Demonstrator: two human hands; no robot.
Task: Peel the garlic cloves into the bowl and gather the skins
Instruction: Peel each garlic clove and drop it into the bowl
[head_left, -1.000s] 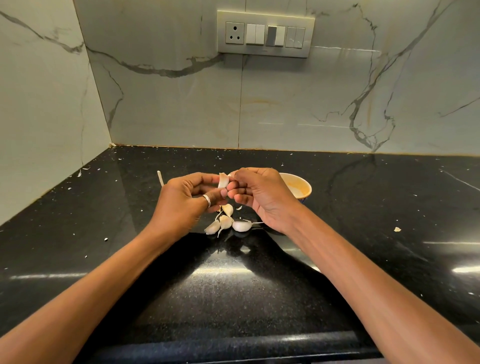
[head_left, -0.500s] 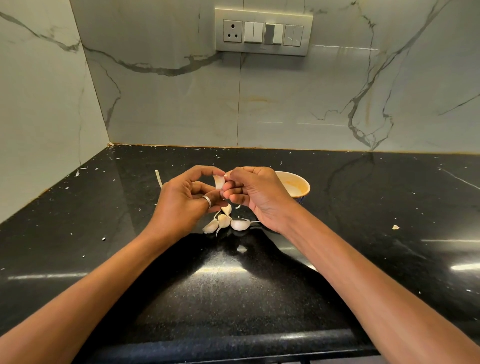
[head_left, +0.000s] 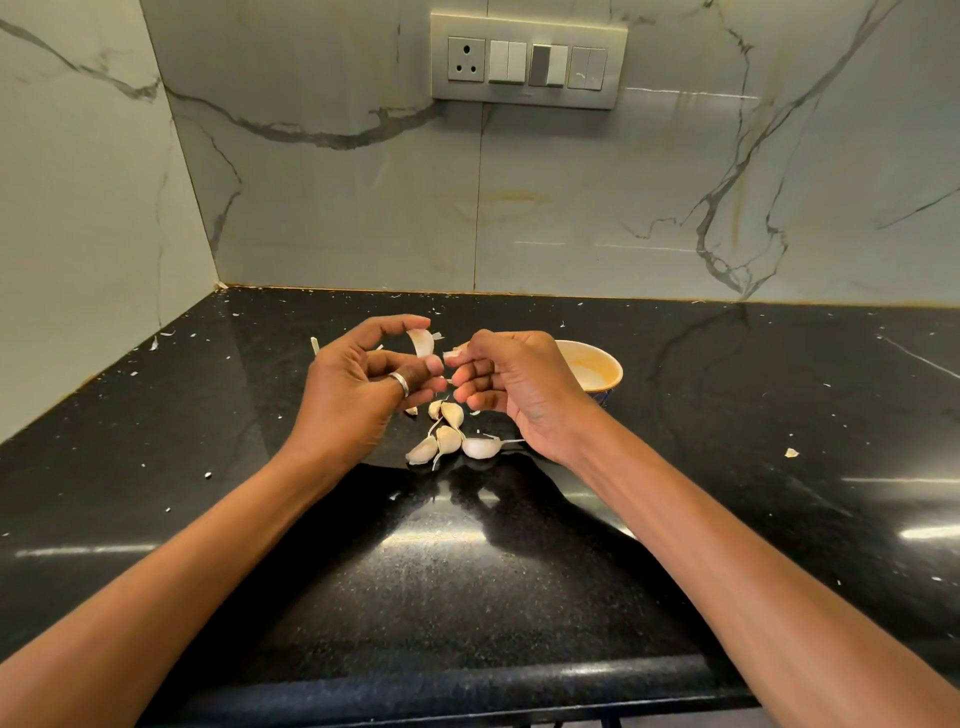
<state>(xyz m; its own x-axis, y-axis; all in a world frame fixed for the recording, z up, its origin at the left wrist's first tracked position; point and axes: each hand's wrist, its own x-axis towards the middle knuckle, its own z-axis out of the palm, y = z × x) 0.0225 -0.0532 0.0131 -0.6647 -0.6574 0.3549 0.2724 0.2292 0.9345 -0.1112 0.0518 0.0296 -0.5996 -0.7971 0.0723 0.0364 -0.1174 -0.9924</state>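
My left hand (head_left: 358, 395), with a ring on one finger, pinches a pale garlic clove (head_left: 422, 343) between thumb and forefinger above the black counter. My right hand (head_left: 514, 389) is just to its right, fingers curled, nipping a small scrap of garlic skin (head_left: 451, 354) at its fingertips. A gap separates the two hands. Below them several unpeeled cloves (head_left: 449, 439) lie in a loose cluster on the counter. A small cream bowl (head_left: 597, 366) stands behind my right hand, partly hidden by it.
The black stone counter (head_left: 467, 571) is flecked with bits of skin, one larger flake (head_left: 791, 453) at the right and a strip (head_left: 314, 345) left of my left hand. Marble walls close the back and left. A switch panel (head_left: 527, 62) is on the back wall.
The hands were pressed together on the clove; now they have pulled apart, the left keeping the clove and the right coming away with a bit of skin.
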